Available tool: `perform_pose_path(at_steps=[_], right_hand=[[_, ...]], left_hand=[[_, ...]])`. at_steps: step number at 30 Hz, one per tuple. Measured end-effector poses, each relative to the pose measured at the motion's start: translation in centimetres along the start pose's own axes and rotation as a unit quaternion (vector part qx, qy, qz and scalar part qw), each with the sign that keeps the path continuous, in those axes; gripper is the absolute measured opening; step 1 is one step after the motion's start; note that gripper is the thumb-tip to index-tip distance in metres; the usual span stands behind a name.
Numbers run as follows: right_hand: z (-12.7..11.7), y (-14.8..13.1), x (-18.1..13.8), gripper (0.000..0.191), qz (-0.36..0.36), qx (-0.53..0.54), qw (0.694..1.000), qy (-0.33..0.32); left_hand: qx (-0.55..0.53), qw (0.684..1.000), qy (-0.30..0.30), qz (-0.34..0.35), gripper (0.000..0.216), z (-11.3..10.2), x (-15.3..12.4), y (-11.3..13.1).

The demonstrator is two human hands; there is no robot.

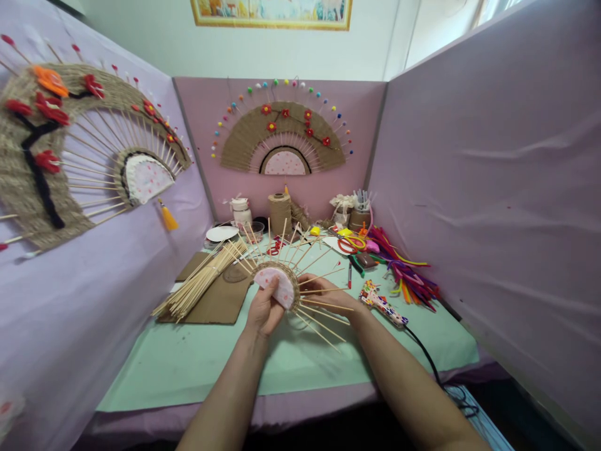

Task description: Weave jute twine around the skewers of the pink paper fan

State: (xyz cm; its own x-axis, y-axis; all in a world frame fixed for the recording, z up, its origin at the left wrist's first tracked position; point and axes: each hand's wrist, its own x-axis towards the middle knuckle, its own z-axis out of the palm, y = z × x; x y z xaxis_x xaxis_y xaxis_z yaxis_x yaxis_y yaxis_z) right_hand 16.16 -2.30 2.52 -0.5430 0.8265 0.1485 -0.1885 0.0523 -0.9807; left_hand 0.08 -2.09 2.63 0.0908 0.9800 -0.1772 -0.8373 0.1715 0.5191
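A small fan frame (282, 283) is held up over the green table mat (197, 363): a pink half-disc rimmed with woven jute, with thin wooden skewers radiating from it. My left hand (263, 310) grips the half-disc, thumb on its pink face. My right hand (325, 293) is curled round the right side, behind the skewers, fingers among them.
A bundle of loose skewers (200, 285) lies on brown cardboard (220, 300) to the left. A patterned glue gun (382, 304) with a black cord, pipe cleaners (404, 266), red scissors (350, 243), a jute spool (280, 212) and jars stand behind. Finished fans (284, 134) hang on the purple partitions.
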Motion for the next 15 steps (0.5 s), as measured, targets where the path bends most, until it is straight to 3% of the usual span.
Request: perform_pose_path(at_steps=[8, 15], right_hand=[[-0.1, 1.3, 0.8, 0.031, -0.024, -0.001, 0.996, 0.083], [-0.3, 0.8, 0.0, 0.034, 0.027, -0.019, 0.999, 0.015]], left_hand=[[-0.003, 1.0, -0.009, -0.013, 0.01, 0.2, -0.3, -0.2], [-0.013, 0.999, -0.015, -0.037, 0.015, 0.5, -0.7, 0.2]])
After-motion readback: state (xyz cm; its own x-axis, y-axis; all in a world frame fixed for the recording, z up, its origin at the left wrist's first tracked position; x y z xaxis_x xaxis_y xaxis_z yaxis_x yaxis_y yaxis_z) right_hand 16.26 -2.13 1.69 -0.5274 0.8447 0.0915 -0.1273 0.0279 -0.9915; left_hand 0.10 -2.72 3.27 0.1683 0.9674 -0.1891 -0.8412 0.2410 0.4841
